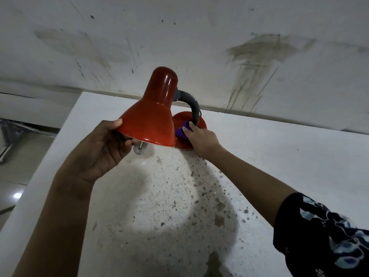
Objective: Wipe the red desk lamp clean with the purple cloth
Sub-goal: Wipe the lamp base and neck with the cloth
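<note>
The fingers (186, 130) of the right hand (201, 140) are bunching the purple cloth (182, 133) and pressing it down onto the red round base (184, 145) of the red desk lamp (151, 118), right at the foot of the grey bendy neck (192, 102). Only a small fold of cloth is showing, tucked between the shade and the hand.

The left hand (103, 148) is gripping the rim of the red shade (148, 124) on its near left side, thumb lying on top of the rim and the other fingers curling under it, tipping the shade so its open mouth is facing down and toward the person. A white bulb (139, 150) is peeking out below the rim, just beside the left palm, and it is throwing a bright pool of light onto the surface below.

The lamp is standing at the far edge of a white worktop (279, 156), close to the wall. The lit patch of worktop is looking speckled with dark grit and stains. The pale wall (179, 37) behind is carrying brownish streaks and scuffs off to the right. A dark patterned sleeve (323, 236) is covering the right upper arm, while both forearms are bare. To the left, past the worktop's edge, a glossy floor (18, 188) is catching a small reflection.
</note>
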